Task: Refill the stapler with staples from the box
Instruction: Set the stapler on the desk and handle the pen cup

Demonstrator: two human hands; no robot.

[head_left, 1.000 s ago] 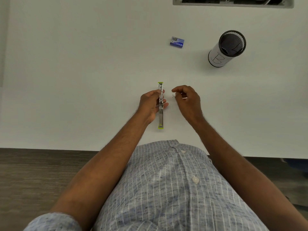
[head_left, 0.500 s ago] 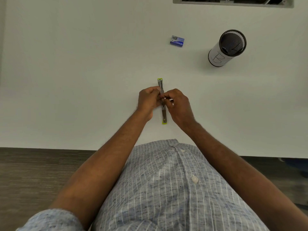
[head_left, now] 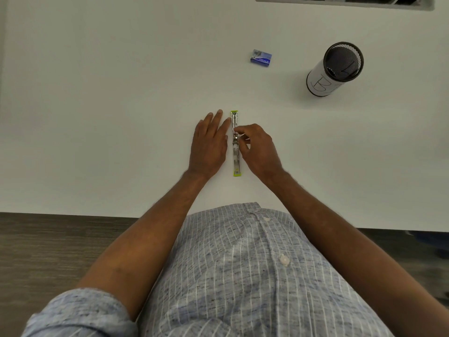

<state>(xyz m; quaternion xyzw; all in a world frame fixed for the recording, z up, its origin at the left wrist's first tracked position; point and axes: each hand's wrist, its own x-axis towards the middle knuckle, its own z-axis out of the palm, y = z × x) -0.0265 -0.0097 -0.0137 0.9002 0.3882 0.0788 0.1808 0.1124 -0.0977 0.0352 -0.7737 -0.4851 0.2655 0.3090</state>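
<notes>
We read a handwritten "B" on the cup (head_left: pixel 334 69); the box's (head_left: pixel 261 58) print was too small to read. The opened stapler (head_left: pixel 236 142) lay on the tabletop (head_left: pixel 97 93) between our hands: left hand (head_left: pixel 209 144) flat, fingers straight beside it, right hand (head_left: pixel 257 148) pinching at its middle.

The left hand (head_left: pixel 209 144) has let go of the stapler (head_left: pixel 236 144). A moment ago it was curled around it; now it lies flat beside it, fingers straight. The right hand (head_left: pixel 257 148) has moved in from beside the stapler and pinches at its middle.
</notes>
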